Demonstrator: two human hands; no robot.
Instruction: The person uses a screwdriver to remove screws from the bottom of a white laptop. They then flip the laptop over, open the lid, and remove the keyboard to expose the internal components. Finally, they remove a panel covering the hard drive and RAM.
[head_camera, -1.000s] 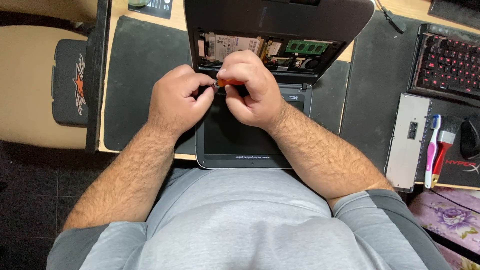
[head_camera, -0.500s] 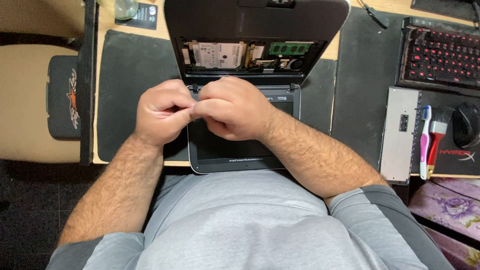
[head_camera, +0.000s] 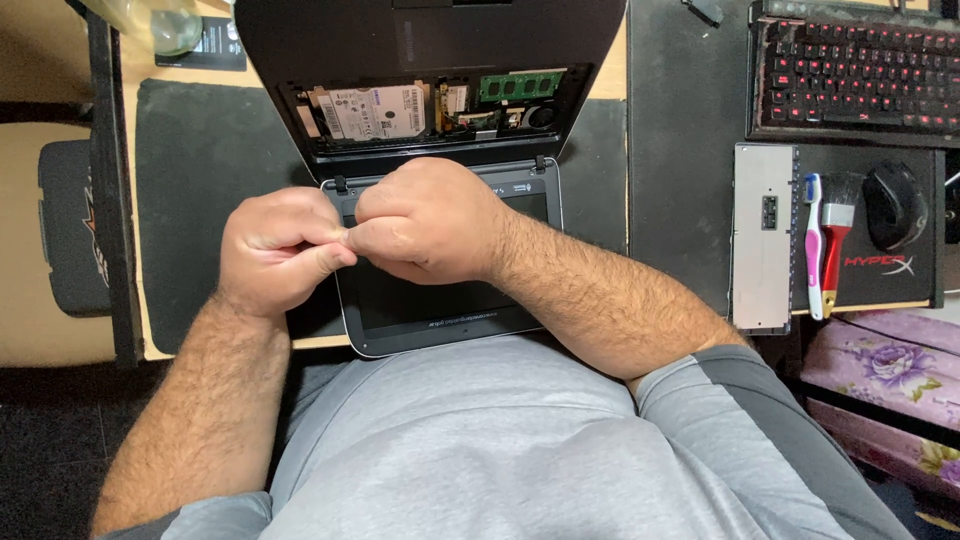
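Head view: left hand (head_camera: 280, 250) and right hand (head_camera: 435, 220) together over opened laptop (head_camera: 440, 110), toothbrush (head_camera: 813, 245) well apart.

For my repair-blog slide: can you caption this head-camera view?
Two hands, left and right, meet fingertip to fingertip over an opened small laptop on a dark desk mat.

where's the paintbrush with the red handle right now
In the head view, the red-handled brush lies at the right of the desk, between a toothbrush and a black mouse, below the red-lit keyboard.
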